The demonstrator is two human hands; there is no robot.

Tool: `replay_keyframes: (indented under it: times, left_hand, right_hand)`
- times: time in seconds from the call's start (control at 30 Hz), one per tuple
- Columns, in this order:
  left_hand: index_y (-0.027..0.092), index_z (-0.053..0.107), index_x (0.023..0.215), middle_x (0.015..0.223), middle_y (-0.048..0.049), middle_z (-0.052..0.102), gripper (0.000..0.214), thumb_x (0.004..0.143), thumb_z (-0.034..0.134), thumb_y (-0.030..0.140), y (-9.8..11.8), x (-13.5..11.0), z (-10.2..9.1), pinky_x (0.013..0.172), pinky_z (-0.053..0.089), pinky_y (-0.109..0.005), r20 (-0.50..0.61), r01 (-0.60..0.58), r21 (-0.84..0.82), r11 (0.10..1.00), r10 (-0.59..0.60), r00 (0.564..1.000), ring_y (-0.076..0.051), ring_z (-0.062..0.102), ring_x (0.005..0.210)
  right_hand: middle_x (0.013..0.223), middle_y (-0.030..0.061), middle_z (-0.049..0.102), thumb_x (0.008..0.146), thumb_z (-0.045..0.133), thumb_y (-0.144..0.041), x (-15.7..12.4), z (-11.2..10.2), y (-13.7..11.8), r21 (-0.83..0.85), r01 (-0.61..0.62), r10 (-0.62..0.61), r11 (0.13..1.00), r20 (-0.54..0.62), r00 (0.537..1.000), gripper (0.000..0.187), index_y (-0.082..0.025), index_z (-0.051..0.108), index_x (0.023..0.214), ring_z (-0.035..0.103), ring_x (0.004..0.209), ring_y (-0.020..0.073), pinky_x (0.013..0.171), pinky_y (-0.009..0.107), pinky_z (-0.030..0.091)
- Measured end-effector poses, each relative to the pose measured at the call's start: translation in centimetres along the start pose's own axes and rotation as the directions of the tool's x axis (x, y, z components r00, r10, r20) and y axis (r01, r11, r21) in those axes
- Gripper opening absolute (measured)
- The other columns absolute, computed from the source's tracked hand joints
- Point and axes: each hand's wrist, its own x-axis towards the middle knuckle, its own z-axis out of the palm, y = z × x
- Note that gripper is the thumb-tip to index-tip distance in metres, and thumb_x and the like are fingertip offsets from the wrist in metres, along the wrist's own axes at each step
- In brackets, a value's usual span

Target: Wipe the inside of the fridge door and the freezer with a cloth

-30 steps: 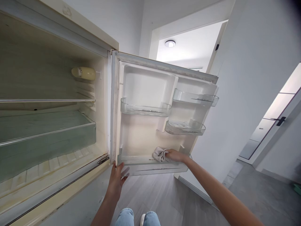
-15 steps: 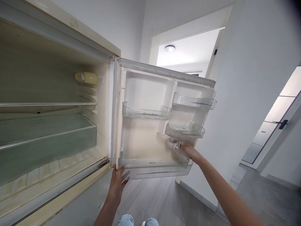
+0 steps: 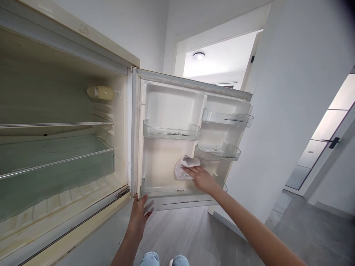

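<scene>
A: From the head camera, what is each hand on?

B: The right hand (image 3: 202,178) presses a pale cloth (image 3: 184,166) flat against the inner panel of the open fridge door (image 3: 161,162), fingers stretched out over the cloth rather than curled round it. The cloth sits just below the small right-hand door bin (image 3: 217,152) and above the bottom door bin (image 3: 183,201).

A: And the left?

B: The left hand (image 3: 140,218) holds the door's lower corner near the hinge side, fingers hooked over the front of the bottom bin, thumb beneath.

A: Any writing to read?

B: Each clear bin carries a short dark line of print on its front, the upper left bin (image 3: 170,131) too, but it is too small and blurred to read. I can make out no brand.

A: Anything else nearby?

B: The fridge compartment (image 3: 55,147) stands open on the left with a glass shelf (image 3: 57,124) and a cream lamp housing (image 3: 100,93) on its side wall.
</scene>
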Motion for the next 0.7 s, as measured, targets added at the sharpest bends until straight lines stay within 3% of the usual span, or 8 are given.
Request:
replay_keyframes:
  times: [0.13,0.3,0.53,0.6,0.7]
  left_hand:
    - [0.041,0.048,0.12,0.123,0.0015,0.056,0.054,0.07,0.066,0.048,0.0,0.0,0.1,0.079,0.046,-0.034,-0.028,0.014,-0.012,1.0,-0.014,1.0,-0.018,0.061,0.097]
    - [0.04,0.05,0.118,0.125,0.001,0.057,0.052,0.069,0.067,0.049,-0.1,0.0,0.2,0.081,0.048,-0.035,-0.005,-0.015,-0.009,1.0,0.014,1.0,-0.018,0.06,0.1]
    - [0.042,0.048,0.118,0.118,0.0029,0.057,0.05,0.071,0.064,0.049,0.0,-0.1,0.0,0.08,0.047,-0.034,0.01,-0.004,0.004,1.0,0.004,1.0,-0.018,0.059,0.1]
    - [0.042,0.048,0.119,0.119,0.0032,0.056,0.05,0.072,0.064,0.049,0.2,-0.2,0.1,0.081,0.046,-0.033,0.014,0.0,0.006,1.0,0.0,1.0,-0.018,0.059,0.101]
    - [0.042,0.048,0.119,0.12,0.0035,0.056,0.049,0.073,0.063,0.047,0.3,-0.4,0.3,0.081,0.046,-0.033,0.006,0.006,0.005,1.0,-0.006,1.0,-0.018,0.059,0.102]
  right_hand:
    - [0.135,0.0086,0.057,0.083,0.038,-0.003,-2.5,-0.8,4.0,-0.242,-0.072,0.043,0.968,-0.125,0.991,0.057,-0.017,0.051,0.136,0.047,0.123,0.0277,0.106,0.046,0.038]
    - [0.113,0.0146,0.068,0.084,0.04,-0.004,-5.5,-2.1,8.1,-0.481,-0.14,0.058,0.865,-0.181,0.982,0.041,-0.006,0.065,0.117,0.056,0.109,0.0284,0.102,0.044,0.041]
    - [0.111,0.0171,0.067,0.082,0.045,-0.006,-6.7,-0.6,6.6,-0.505,-0.212,0.104,0.837,-0.234,0.967,0.028,-0.006,0.069,0.096,0.052,0.118,0.0298,0.114,0.042,0.029]
    - [0.111,0.0183,0.067,0.083,0.045,-0.008,-6.5,0.2,5.8,-0.47,-0.236,0.166,0.851,-0.185,0.969,0.027,-0.006,0.069,0.095,0.054,0.118,0.0294,0.113,0.041,0.031]
    - [0.106,0.0194,0.069,0.084,0.044,-0.01,-5.6,0.7,5.1,-0.401,-0.278,0.294,0.873,-0.022,0.956,0.029,-0.006,0.07,0.096,0.058,0.114,0.0294,0.106,0.04,0.038]
